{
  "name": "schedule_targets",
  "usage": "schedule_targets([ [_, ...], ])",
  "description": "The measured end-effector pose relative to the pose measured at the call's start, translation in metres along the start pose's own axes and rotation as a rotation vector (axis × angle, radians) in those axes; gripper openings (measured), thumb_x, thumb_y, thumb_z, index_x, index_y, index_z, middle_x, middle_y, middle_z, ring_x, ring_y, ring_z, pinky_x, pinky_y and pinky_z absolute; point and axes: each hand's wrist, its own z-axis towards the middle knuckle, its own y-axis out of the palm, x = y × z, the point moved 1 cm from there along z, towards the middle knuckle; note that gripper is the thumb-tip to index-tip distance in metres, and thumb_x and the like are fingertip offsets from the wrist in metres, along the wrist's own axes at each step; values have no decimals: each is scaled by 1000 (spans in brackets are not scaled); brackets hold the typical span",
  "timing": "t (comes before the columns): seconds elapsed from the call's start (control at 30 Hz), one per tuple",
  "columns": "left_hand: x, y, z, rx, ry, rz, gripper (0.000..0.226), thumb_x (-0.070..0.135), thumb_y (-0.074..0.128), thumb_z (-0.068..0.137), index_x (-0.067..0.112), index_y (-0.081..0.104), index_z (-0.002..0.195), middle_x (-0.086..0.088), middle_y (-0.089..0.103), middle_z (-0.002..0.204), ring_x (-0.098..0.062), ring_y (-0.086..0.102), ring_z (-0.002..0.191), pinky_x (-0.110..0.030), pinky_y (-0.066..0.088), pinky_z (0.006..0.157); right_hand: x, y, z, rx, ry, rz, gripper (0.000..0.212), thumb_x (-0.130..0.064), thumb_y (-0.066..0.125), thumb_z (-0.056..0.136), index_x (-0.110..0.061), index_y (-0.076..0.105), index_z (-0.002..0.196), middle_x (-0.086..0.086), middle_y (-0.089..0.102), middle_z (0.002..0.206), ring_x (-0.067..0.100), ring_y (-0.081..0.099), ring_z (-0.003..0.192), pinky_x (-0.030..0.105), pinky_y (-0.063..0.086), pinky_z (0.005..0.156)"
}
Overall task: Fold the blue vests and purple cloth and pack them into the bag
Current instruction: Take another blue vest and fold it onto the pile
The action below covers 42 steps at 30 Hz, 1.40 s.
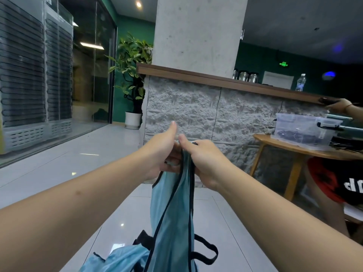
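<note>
Blue fabric with dark trim hung straight down from both hands: one blue vest [172, 218] was held up in the air, its long axis vertical, its top edge gathered between the two grips. The left hand [163, 152] pinched that top edge with curled fingers, thumb raised; the right hand [206, 161] touched the left and clamped the same edge. Neither hand was nearer, since the vest dangled directly below both. Judging from this, the next fold would depend on bringing the free lower end up toward the hands. A second blue vest [117, 260] lay crumpled below the hanging one, to its left, beside black straps [206, 250], possibly the bag's. No purple cloth showed.
</note>
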Motion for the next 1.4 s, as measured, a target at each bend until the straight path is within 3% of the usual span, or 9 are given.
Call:
schedule_targets([
  [0.1, 5, -5, 2, -92, 5, 111, 89, 76, 29, 98, 5, 77, 80, -10, 66, 69, -26, 60, 70, -38, 59, 70, 0, -8, -3, -155, -63, -71, 13, -6, 81, 87, 2, 72, 89, 14, 74, 88, 31, 71, 86, 44, 59, 88],
  [0.2, 3, -5, 5, -112, 76, 196, 82, 71, 36, 100, 6, 82, 78, -3, 56, 67, -21, 49, 68, -35, 49, 67, 5, -13, 4, -93, -54, -152, 26, 19, 66, 63, 1, 63, 83, 17, 65, 82, 30, 65, 80, 51, 56, 87],
  [0.3, -8, -13, 16, 32, 236, 70, 47, 41, 55, 103, 6, 70, 75, 1, 48, 62, -15, 43, 55, -31, 42, 57, 2, -18, 7, 30, 0, -99, 42, 15, 52, 58, 13, 66, 97, 21, 63, 86, 34, 60, 80, 49, 53, 75],
  [0.4, -30, -30, 27, 42, 261, 37, 6, 9, 57, 78, 14, 57, 82, -6, 58, 83, -22, 53, 78, -38, 42, 73, -5, -27, 9, 79, 8, -60, 42, 24, 40, 78, 8, 73, 100, 25, 69, 90, 35, 67, 80, 53, 60, 81],
  [0.5, -56, -41, 29, -286, 137, 179, 42, 11, 61, 58, 13, 66, 100, -15, 68, 107, -23, 58, 104, -48, 41, 93, -12, -33, 10, 114, 3, -28, 41, 22, 36, 83, 14, 68, 108, 26, 69, 94, 37, 67, 85, 56, 58, 93],
  [0.7, -72, -37, 26, -501, 178, 334, 46, -9, 68, 84, 20, 73, 119, -4, 76, 117, -23, 72, 110, -32, 58, 89, -13, -42, 11, 150, 17, 61, 44, 20, 38, 89, 6, 74, 108, 18, 76, 87, 30, 74, 74, 36, 63, 71],
  [1.07, -92, -36, 27, -457, 182, 1146, 29, 48, 75, 86, 21, 69, 97, 5, 74, 96, -17, 69, 88, -32, 58, 82, -14, -49, 9, 88, -2, 153, 46, 21, 36, 88, 5, 74, 110, 21, 77, 94, 31, 74, 78, 38, 65, 75],
  [1.2, -89, -34, 25, -375, 411, 876, 14, 34, 78, 88, 30, 74, 100, 12, 74, 91, -7, 69, 75, -26, 57, 73, -13, -54, 9, 95, 6, 167, 48, 21, 35, 88, 5, 74, 112, 20, 78, 93, 30, 74, 76, 36, 65, 72],
  [1.4, -79, -23, 18, -282, 637, 705, 60, 31, 81, 87, 46, 43, 131, 21, 61, 119, -16, 68, 80, -37, 60, 81, -10, -54, 9, 120, 2, 209, 46, 21, 36, 89, 6, 72, 114, 22, 77, 94, 31, 75, 76, 36, 64, 67],
])
